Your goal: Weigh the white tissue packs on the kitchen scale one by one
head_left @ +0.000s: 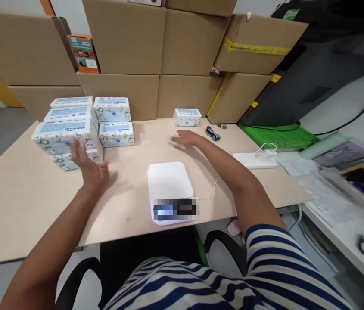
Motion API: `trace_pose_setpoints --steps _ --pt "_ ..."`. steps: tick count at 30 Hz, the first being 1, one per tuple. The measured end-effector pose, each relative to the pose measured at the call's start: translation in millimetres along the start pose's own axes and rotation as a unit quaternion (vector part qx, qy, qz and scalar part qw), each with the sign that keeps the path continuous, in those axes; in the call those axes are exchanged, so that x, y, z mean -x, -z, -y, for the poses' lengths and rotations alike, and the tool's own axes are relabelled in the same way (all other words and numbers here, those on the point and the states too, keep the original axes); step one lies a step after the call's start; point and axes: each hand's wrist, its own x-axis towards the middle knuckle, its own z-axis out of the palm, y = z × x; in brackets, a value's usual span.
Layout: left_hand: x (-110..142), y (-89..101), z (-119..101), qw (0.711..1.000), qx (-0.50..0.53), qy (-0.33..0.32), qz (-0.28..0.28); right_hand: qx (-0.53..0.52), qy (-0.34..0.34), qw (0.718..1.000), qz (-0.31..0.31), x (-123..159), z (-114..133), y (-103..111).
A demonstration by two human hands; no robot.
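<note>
My left hand [88, 168] is open at the front of stacked tissue packs [62, 133] on the left of the table; whether it touches them I cannot tell. Two more tissue packs [116, 134] stand just right of that stack. Over the table's middle reaches my right hand [185, 138], fingers apart and holding nothing. A single tissue pack [187, 117] sits just beyond it, near the boxes. Between my forearms lies a white kitchen scale [170, 181], with nothing on its plate and its display blurred out.
Cardboard boxes [123, 94] form a wall along the table's back. Dark goggles [212, 133] lie right of the single pack. A white power strip [253, 160] and a green mat [272, 135] are at the right. A cable [212, 189] runs from the scale.
</note>
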Motion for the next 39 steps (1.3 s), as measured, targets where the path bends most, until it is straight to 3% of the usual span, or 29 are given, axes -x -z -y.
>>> trace_pose_setpoints --steps 2,4,6,8,10,16,23,27,32,35,37,39 --pt "16 -21.0 2 0.994 0.017 -0.08 0.072 -0.034 -0.073 0.992 -0.095 -23 -14 9" --pt "25 -37.4 9 0.986 0.021 -0.104 0.13 -0.079 -0.141 0.973 -0.165 -49 -22 16" --pt "28 -45.4 16 0.978 0.002 -0.129 0.165 -0.171 -0.219 0.932 -0.235 -73 -28 22" --pt "30 -45.4 20 0.972 -0.032 -0.161 0.168 -0.278 -0.283 0.87 -0.293 -94 -32 26" --pt "33 -41.4 19 0.967 -0.073 -0.182 0.164 -0.335 -0.296 0.841 -0.306 -112 -37 25" --pt "39 -33.9 7 0.955 -0.137 -0.144 0.219 -0.457 -0.194 0.823 -0.274 -142 -35 -12" --pt "29 -29.6 -8 0.936 -0.058 -0.146 0.315 -0.536 -0.086 0.821 -0.176 -114 -5 -58" --pt "27 -26.3 -19 0.93 -0.046 -0.145 0.335 -0.552 -0.05 0.816 -0.163 -79 -15 -72" --pt "28 -29.8 -28 0.938 -0.032 -0.099 0.331 -0.56 -0.011 0.805 -0.196 -43 -32 -90" --pt "26 -60.6 -32 0.941 0.012 -0.013 0.338 -0.563 0.003 0.795 -0.224 -33 -35 -95" --pt "21 -96.6 -35 0.939 0.05 0.09 0.329 -0.561 0.016 0.796 -0.227 -31 -32 -95" --pt "13 -137.8 -40 0.932 0.084 0.152 0.317 -0.552 0.045 0.805 -0.213 -29 -28 -96"
